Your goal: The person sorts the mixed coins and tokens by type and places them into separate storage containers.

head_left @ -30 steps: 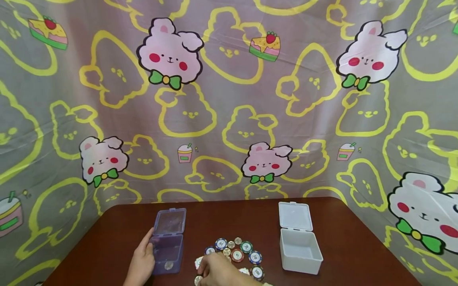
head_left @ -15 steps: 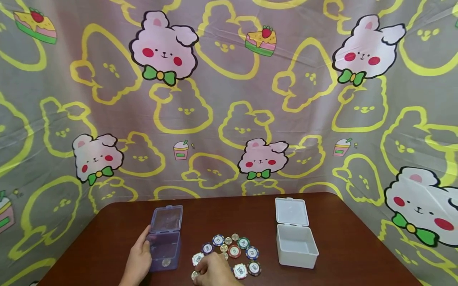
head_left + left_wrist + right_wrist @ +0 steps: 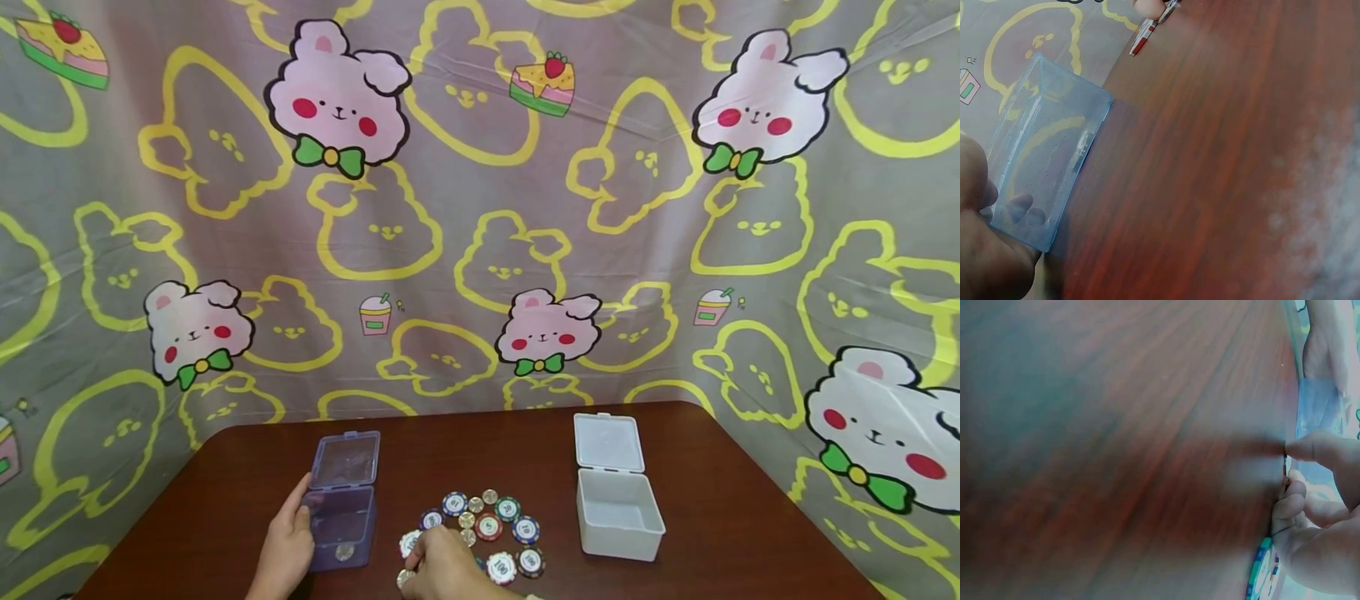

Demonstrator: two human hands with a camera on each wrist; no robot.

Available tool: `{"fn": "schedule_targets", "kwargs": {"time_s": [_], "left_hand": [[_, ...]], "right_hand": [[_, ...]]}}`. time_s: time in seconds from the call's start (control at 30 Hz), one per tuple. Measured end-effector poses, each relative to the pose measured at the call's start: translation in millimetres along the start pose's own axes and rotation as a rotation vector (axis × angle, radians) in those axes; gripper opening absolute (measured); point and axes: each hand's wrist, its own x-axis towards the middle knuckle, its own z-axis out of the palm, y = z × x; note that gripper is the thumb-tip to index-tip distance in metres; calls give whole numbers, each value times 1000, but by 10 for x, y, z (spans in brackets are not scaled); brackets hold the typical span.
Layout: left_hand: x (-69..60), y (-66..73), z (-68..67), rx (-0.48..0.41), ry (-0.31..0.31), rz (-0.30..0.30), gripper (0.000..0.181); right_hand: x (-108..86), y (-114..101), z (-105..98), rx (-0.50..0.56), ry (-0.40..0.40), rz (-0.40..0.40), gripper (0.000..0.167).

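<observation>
My left hand holds the left side of a translucent blue plastic box, whose lid is up. Fingertips show through its wall in the left wrist view. A gold coin shows at the box's front. My right hand is low over the table with fingers bent, its fingertips on another gold coin lying left of the group. The right wrist view shows thumb and finger at either end of a thin edge. Around this hand lie poker chips, such as a white one and a red one.
A white box stands at the right with its lid up. Several more chips, such as a green one and a blue one, lie among gold coins. A printed curtain hangs behind the brown table.
The head view has shifted slightly, so everything sits a little higher and more to the left. My right hand stays at the coin, and my left hand stays on the blue box.
</observation>
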Motion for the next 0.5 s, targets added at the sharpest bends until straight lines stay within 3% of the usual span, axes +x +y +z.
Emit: {"fn": "schedule_targets", "kwargs": {"time_s": [0.23, 0.4, 0.5], "left_hand": [[3, 8, 1, 7, -14, -6, 53], [3, 19, 2, 36, -5, 14, 51], [1, 16, -5, 44, -2, 22, 51]], "right_hand": [[26, -26, -20, -60, -32, 47, 20], [24, -19, -3, -87, -29, 20, 20], [22, 3, 13, -46, -30, 8, 19]]}}
